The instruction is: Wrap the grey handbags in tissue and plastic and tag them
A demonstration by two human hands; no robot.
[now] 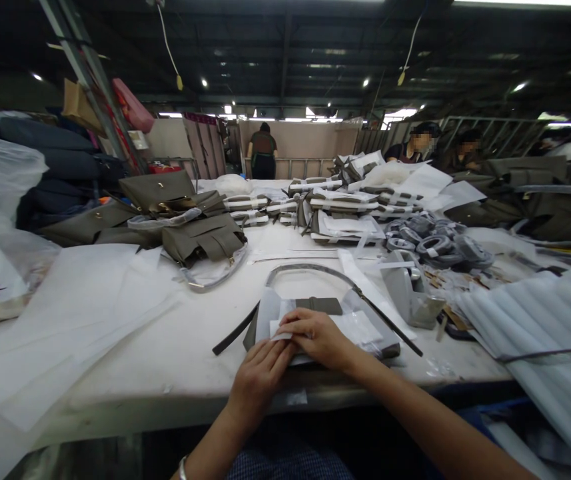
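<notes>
An olive-grey handbag [318, 305] lies on the table right in front of me, largely covered by white tissue paper [360, 328]. Its wrapped handle [310, 268] arches away from me, and dark straps stick out on both sides. My left hand [261, 377] rests on the bag's near left part, fingers stretched out and lying flat. Beside it, my right hand [321, 339] has its fingers closed on a small piece of white paper [276, 329]. The fingertips of both hands meet there. Both thumbs are partly hidden.
More olive handbags [205, 237] are heaped at the left, near loose white sheets [85, 300]. Wrapped bags [348, 223] are stacked at the back. Rolled grey straps [435, 243], a tape dispenser [410, 290] and pale foam sheets [555, 340] lie at the right. People are farther back.
</notes>
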